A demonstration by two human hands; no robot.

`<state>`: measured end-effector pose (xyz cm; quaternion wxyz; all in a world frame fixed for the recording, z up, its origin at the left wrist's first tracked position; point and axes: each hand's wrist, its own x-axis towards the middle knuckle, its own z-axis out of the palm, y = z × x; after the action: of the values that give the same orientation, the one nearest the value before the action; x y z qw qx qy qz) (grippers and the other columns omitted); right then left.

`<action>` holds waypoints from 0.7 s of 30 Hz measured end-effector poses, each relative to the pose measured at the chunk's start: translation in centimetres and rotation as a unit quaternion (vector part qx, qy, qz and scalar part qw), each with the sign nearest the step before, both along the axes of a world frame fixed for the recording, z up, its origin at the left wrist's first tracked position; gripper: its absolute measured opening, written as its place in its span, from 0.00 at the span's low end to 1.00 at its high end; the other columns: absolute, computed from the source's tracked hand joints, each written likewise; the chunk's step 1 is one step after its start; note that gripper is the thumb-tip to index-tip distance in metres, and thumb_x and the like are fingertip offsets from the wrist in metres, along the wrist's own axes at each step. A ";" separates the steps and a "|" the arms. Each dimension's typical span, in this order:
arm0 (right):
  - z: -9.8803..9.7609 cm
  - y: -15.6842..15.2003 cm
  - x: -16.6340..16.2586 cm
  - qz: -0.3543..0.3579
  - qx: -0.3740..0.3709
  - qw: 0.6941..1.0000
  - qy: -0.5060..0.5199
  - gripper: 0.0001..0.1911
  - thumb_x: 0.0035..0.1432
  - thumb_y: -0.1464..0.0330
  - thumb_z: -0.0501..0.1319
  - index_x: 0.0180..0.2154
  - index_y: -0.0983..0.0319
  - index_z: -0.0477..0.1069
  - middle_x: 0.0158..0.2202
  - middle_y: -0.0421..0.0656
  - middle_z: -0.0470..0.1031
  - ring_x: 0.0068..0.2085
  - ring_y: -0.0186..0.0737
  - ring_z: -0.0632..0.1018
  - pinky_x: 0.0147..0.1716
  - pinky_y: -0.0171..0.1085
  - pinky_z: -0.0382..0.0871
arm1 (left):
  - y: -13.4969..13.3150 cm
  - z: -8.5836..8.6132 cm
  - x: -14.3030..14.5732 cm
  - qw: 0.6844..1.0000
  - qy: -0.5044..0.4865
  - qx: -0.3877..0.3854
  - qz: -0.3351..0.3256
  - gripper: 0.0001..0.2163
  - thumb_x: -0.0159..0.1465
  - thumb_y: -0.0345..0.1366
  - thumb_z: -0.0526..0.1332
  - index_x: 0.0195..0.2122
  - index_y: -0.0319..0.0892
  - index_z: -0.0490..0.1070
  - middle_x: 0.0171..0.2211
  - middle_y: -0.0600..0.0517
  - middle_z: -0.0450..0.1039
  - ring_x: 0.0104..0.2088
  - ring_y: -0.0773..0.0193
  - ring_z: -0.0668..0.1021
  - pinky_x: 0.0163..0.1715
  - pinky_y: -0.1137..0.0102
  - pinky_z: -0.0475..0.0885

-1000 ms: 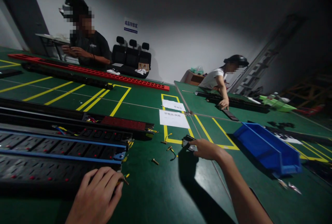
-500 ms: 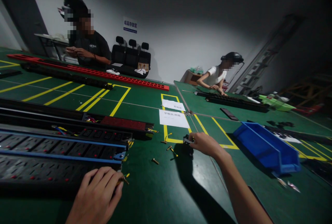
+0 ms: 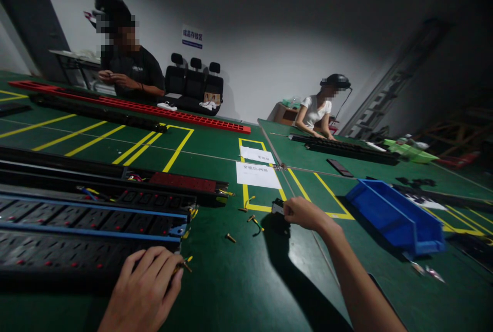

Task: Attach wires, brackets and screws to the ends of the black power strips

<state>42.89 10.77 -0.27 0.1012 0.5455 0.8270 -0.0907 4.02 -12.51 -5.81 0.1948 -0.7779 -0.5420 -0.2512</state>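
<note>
My left hand (image 3: 148,283) is closed over the right end of the nearest black power strip (image 3: 73,252), which has a row of sockets and small red parts. A screw and a bit of yellow-green wire poke out beside its fingertips. My right hand (image 3: 306,213) pinches a small black block with a grey face (image 3: 276,207), close above the green table; its underside is in shadow. Between the hands lie a loose brass-coloured screw (image 3: 230,238) and short yellow-green wires (image 3: 257,223) with metal ends.
More power strips (image 3: 154,224) lie behind the nearest one. A blue bin (image 3: 385,214) stands at right, beside small packets (image 3: 434,273). Printed sheets (image 3: 258,175) lie mid-table. A long red frame (image 3: 185,115) crosses the far side. Two people (image 3: 133,67) work across the tables.
My right hand has turned the black block slightly, so its grey face shows more. My left hand stays put. The co-worker at far right has shifted left and sits more upright.
</note>
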 end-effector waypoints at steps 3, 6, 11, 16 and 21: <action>0.5 -0.3 -0.2 -0.005 0.009 1.000 -0.013 0.09 0.55 0.78 0.64 0.31 0.62 0.81 0.29 0.44 0.80 0.32 0.40 0.78 0.29 0.36 0.55 | 0.1 -0.1 -0.1 1.000 0.005 0.004 0.000 0.09 0.70 0.35 0.59 0.44 0.48 0.80 0.39 0.54 0.84 0.42 0.54 0.82 0.46 0.58 0.67; 1.2 -0.6 -0.3 -0.016 0.018 1.000 -0.016 0.10 0.56 0.79 0.62 0.32 0.62 0.81 0.30 0.44 0.80 0.32 0.40 0.77 0.29 0.37 0.55 | 0.1 0.0 -0.1 1.000 0.011 0.004 -0.003 0.09 0.69 0.34 0.59 0.44 0.48 0.80 0.39 0.54 0.83 0.43 0.55 0.81 0.47 0.58 0.66; 2.5 -1.2 -0.6 -0.027 0.036 0.999 0.002 0.10 0.58 0.78 0.61 0.33 0.61 0.81 0.32 0.45 0.80 0.33 0.40 0.77 0.30 0.37 0.57 | 0.1 0.5 0.3 1.000 -0.013 0.011 -0.003 0.10 0.70 0.33 0.57 0.43 0.48 0.79 0.38 0.54 0.83 0.41 0.56 0.80 0.47 0.59 0.65; 3.2 -1.8 -1.1 -0.027 0.064 0.998 -0.010 0.07 0.59 0.76 0.62 0.35 0.61 0.78 0.32 0.44 0.80 0.32 0.40 0.75 0.29 0.37 0.53 | 0.0 0.7 1.1 0.999 -0.048 0.005 0.003 0.12 0.72 0.31 0.54 0.42 0.46 0.78 0.37 0.53 0.82 0.41 0.56 0.79 0.47 0.59 0.63; 3.7 -2.9 -2.1 0.001 0.072 0.997 0.007 0.10 0.59 0.78 0.60 0.39 0.61 0.77 0.31 0.43 0.78 0.31 0.39 0.74 0.29 0.37 0.49 | -0.1 0.7 1.4 0.996 -0.084 -0.008 0.013 0.13 0.72 0.31 0.53 0.41 0.46 0.78 0.36 0.53 0.81 0.42 0.56 0.78 0.48 0.59 0.62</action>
<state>40.81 7.89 3.40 0.0553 0.5497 0.8328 -0.0344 5.43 -12.62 -5.12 0.1451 -0.7486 -0.5685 -0.3089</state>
